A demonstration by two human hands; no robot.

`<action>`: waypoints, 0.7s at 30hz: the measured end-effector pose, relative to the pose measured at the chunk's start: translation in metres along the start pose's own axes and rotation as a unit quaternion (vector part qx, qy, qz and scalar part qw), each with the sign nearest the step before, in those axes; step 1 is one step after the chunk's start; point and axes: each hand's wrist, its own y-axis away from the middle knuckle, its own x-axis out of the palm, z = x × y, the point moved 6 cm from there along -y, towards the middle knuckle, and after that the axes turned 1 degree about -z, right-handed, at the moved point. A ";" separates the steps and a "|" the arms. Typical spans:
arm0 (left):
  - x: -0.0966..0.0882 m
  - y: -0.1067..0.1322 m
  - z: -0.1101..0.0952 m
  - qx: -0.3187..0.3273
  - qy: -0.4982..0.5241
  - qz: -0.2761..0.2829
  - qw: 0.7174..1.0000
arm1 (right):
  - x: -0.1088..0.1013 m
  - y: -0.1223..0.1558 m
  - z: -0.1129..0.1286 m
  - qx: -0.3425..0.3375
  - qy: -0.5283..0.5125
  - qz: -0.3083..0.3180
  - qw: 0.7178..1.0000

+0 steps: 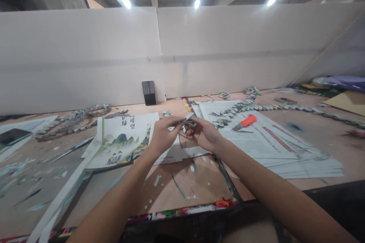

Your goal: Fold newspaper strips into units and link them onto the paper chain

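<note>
Both hands meet above the middle of the table. Between the fingertips of my left hand (163, 133) and my right hand (205, 133) is a small folded paper strip (189, 116), grey and white; its far details are too small to make out. The fingers of each hand are closed in a pinch on it. Just behind lie small folded paper pieces (166, 113). To the right, a chain of folded paper links (273, 108) crosses the table. An orange utility knife (245, 122) rests on stacked printed sheets (273, 148).
A printed landscape page (122, 146) lies left of my hands, beside a metal ruler (71, 149). Another folded paper chain (71, 119) is at the far left, near a dark phone (13, 136). A second phone (148, 93) leans on the white partition (85, 53).
</note>
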 end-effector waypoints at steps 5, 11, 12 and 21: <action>-0.008 0.000 0.009 -0.048 -0.017 -0.046 0.998 | -0.005 0.000 0.009 -0.032 -0.015 -0.039 0.999; -0.007 0.000 0.003 -0.020 -0.057 -0.033 0.998 | -0.008 0.003 0.016 -0.108 0.118 -0.060 0.985; -0.007 0.000 0.003 -0.019 -0.064 -0.032 0.997 | -0.008 0.003 0.016 -0.117 0.126 -0.060 0.983; -0.007 -0.002 0.012 -0.048 -0.033 -0.015 0.998 | -0.007 0.006 0.020 -0.198 0.190 -0.061 0.960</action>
